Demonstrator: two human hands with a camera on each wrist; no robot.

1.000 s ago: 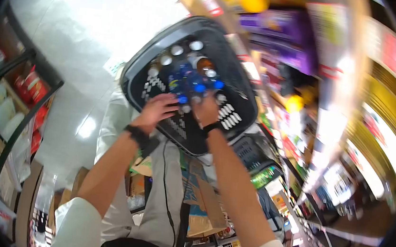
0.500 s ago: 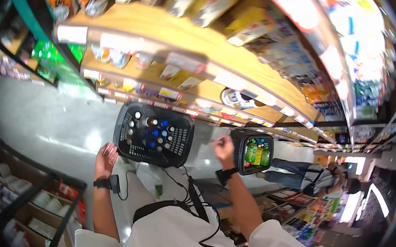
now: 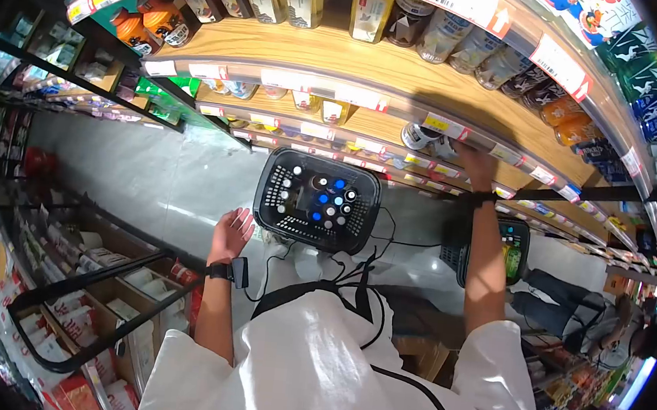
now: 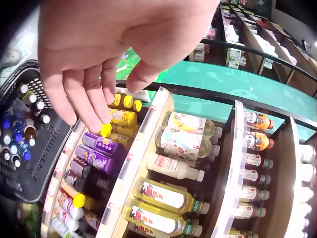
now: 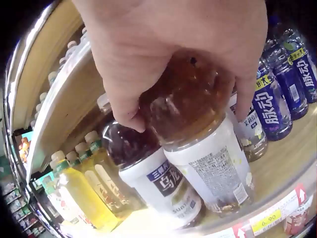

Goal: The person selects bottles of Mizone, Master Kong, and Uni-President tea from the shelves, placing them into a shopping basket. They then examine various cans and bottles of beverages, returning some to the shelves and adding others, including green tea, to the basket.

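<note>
My right hand (image 3: 471, 159) reaches up to a wooden shelf (image 3: 373, 67) and grips a brown tea bottle (image 3: 418, 137) by its top. In the right wrist view, the right hand (image 5: 185, 114) has thumb and fingers wrapped round the tea bottle (image 5: 208, 158), which has a white label and stands on the shelf. A second dark bottle (image 5: 146, 173) stands right beside it. My left hand (image 3: 231, 231) hangs with relaxed fingers and holds nothing, just left of a black basket (image 3: 273, 200) full of bottles on the floor. The left hand (image 4: 99, 59) shows loose, spread fingers.
Shelves of drinks fill the wall ahead, with blue bottles (image 5: 277, 94) to the right of my grip and yellow ones (image 5: 84, 198) to the left. A second basket (image 3: 510, 250) with green bottles sits behind my right arm. A black rack (image 3: 83, 292) of cartons stands at left. Another person (image 3: 572, 307) crouches at right.
Both hands were down among the bottles in the basket. The right hand has risen to the shelf and taken hold of the tea bottle, and the left hand has drawn back beside the basket.
</note>
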